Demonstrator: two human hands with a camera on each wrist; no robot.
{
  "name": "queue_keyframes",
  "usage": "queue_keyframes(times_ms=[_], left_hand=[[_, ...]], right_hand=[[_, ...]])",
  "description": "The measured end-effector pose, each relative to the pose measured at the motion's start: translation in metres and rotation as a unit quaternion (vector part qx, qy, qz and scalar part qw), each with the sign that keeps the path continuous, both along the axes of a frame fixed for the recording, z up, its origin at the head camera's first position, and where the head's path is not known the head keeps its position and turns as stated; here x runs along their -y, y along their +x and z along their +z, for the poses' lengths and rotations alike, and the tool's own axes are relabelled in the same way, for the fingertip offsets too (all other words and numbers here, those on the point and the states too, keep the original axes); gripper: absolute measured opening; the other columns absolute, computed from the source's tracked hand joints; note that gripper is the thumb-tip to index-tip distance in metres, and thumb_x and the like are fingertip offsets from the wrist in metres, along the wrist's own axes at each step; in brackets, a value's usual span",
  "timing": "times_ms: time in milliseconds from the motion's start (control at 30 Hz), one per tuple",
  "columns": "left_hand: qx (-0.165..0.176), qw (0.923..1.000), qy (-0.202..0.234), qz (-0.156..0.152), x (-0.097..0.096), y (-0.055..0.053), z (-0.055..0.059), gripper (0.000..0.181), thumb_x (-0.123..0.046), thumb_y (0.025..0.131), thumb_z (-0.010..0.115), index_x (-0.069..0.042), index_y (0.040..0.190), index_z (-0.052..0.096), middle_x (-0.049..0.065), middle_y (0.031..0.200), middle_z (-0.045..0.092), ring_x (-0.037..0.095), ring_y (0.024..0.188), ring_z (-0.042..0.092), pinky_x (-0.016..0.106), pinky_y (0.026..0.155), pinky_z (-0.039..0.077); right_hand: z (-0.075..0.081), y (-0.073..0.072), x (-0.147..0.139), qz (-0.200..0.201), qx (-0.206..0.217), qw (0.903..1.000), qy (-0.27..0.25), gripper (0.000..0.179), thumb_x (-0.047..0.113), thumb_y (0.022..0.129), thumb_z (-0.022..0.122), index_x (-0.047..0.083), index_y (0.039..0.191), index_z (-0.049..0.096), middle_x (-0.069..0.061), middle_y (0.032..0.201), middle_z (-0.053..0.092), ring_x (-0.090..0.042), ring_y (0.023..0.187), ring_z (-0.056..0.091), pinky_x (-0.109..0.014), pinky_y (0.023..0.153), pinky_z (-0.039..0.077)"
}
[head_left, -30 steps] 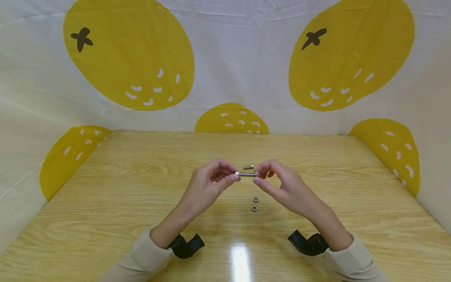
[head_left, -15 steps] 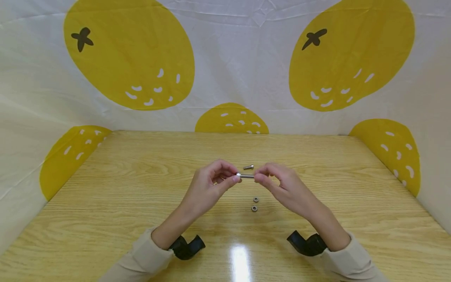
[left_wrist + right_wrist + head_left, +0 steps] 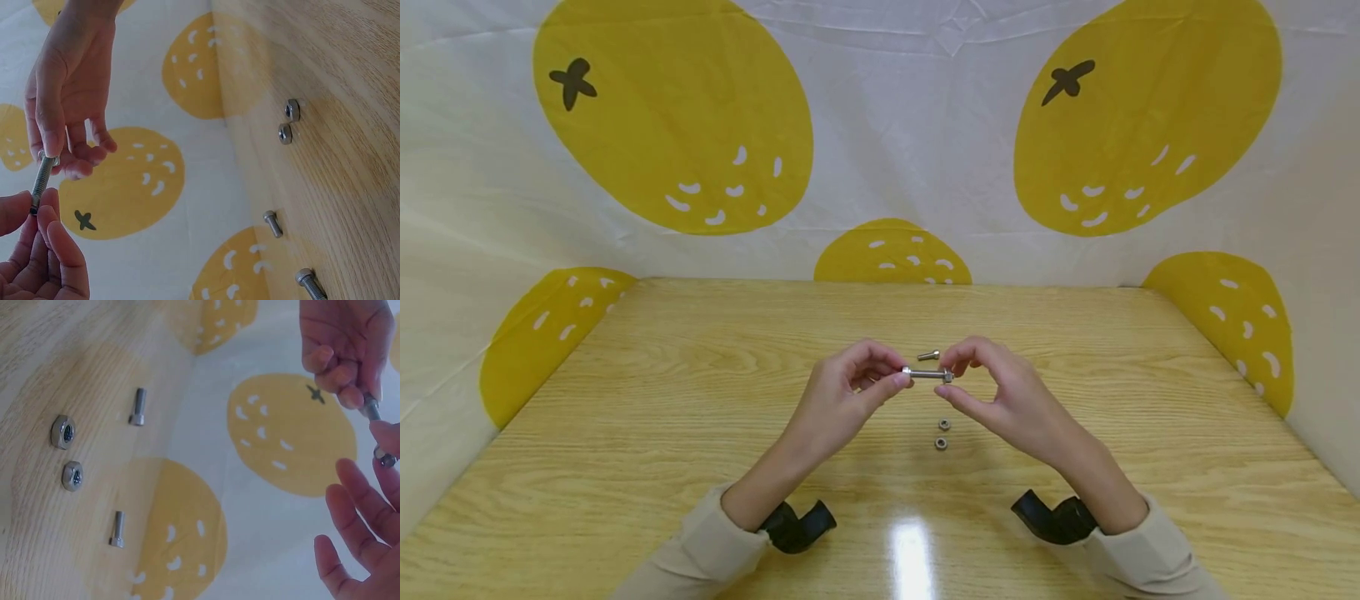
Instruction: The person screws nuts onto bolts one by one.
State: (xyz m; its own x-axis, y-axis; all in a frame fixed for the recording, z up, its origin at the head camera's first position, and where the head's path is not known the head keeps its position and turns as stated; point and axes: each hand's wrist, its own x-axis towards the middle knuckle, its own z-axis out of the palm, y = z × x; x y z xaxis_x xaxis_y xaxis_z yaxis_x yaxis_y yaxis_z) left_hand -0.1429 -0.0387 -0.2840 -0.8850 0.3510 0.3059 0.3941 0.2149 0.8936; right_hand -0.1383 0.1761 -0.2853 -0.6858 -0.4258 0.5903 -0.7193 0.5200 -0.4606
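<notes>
Over the table [image 3: 700,400], left hand [image 3: 841,390] pinches the bolt [image 3: 927,374] at left; right hand [image 3: 1017,402] loosened, thumb and forefinger parted, baring the right-end nut [image 3: 948,377] hidden earlier.

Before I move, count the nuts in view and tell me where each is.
3: one nut on the table, a second close by, nearer the person, and a third at the end of the bolt that the left hand holds. Others may be hidden.
</notes>
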Motion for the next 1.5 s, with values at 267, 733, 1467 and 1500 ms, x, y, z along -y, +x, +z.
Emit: queue_keyframes(times_ms=[267,733,1467,1500], left_hand=[[-0.001,1.0,0.006,-0.005,-0.0001,0.0003,-0.0012,0.014,-0.018,0.087,0.066,-0.009,0.098,0.063,0.006,0.087,0.067,0.015,0.072,0.06,0.024,0.063,0.049],[-0.001,0.9999,0.009,-0.008,-0.0004,0.0011,-0.0014,0.015,-0.019,0.088,0.065,-0.009,0.099,0.063,0.005,0.088,0.067,0.015,0.074,0.06,0.024,0.064,0.049],[0.005,0.9999,0.013,-0.006,-0.0005,0.0008,-0.0007,0.015,-0.017,0.087,0.065,-0.008,0.099,0.063,0.006,0.088,0.067,0.015,0.073,0.06,0.023,0.063,0.049],[0.005,0.9999,0.013,-0.006,-0.0006,0.0008,-0.0006,0.015,-0.018,0.087,0.066,-0.008,0.099,0.063,0.007,0.088,0.067,0.015,0.073,0.06,0.023,0.063,0.049]], right_hand=[[-0.0019,0.0006,-0.0011,-0.009,0.008,0.9999,0.001,0.017,0.007,0.082,0.069,0.014,0.094,0.059,0.008,0.092,0.06,-0.009,0.085,0.054,-0.025,0.074,0.046],[0.0053,0.0035,-0.0026,-0.036,0.099,0.9936,0.042,0.024,0.024,0.087,0.066,0.014,0.109,0.061,0.007,0.1,0.063,-0.01,0.09,0.054,-0.027,0.072,0.046],[0.0024,0.0014,-0.0054,0.019,0.022,0.9995,0.016,0.018,0.005,0.083,0.067,0.012,0.098,0.059,0.006,0.096,0.061,-0.007,0.089,0.054,-0.027,0.078,0.047],[0.0024,0.0014,-0.0056,0.017,0.024,0.9994,0.017,0.016,0.006,0.084,0.066,0.012,0.097,0.06,0.007,0.096,0.061,-0.007,0.089,0.054,-0.027,0.078,0.047]])
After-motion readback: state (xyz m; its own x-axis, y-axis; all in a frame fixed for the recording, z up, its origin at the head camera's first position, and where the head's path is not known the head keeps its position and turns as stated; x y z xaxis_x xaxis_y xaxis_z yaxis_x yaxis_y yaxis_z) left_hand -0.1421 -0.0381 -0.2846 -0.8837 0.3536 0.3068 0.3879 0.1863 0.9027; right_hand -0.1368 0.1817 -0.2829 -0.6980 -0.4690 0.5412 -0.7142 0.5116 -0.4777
